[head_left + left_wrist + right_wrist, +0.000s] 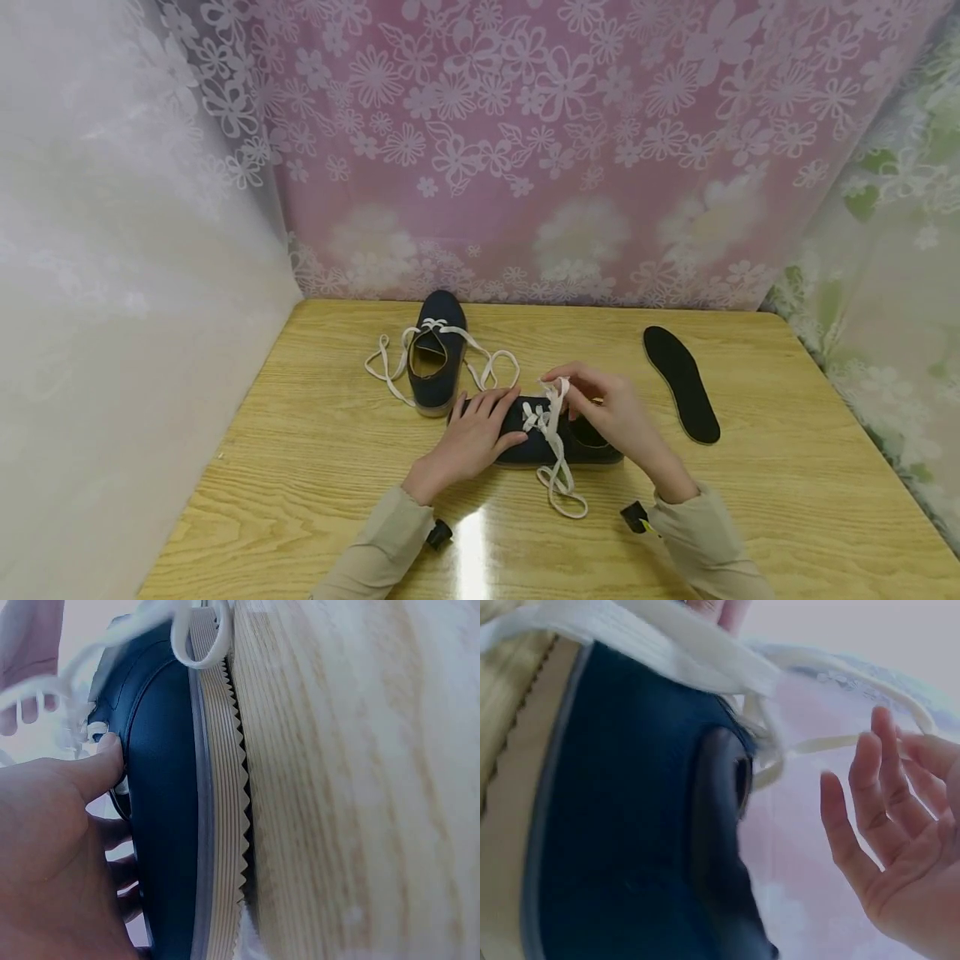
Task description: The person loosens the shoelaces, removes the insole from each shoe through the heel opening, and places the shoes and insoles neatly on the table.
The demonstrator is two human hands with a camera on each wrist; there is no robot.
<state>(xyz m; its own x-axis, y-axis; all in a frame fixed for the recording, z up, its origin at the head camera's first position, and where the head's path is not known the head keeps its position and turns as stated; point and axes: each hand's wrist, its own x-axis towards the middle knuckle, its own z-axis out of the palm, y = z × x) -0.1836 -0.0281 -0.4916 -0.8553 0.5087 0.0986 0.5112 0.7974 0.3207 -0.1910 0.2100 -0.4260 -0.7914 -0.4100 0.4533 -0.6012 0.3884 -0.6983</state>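
Note:
A dark navy lace-up shoe [517, 454] lies on the table with its toe to the left. My left hand [468, 437] grips its toe end, the thumb near the laces and the other fingers over the far side, as the left wrist view shows the hand [60, 840] too. My right hand [607, 408] is above the shoe's opening and pinches a white shoelace [557, 417] between thumb and index finger. In the right wrist view that lace [825, 742] runs taut from the shoe [630, 810] to the fingertips. A loose lace loop hangs over the near side.
Behind and to the left stands the matching navy shoe [442, 387], its white laces [386, 367] spread loosely on both sides. A black insole [681, 383] lies at the right of the wooden table [315, 467]. Floral curtains [510, 150] close off the back and sides.

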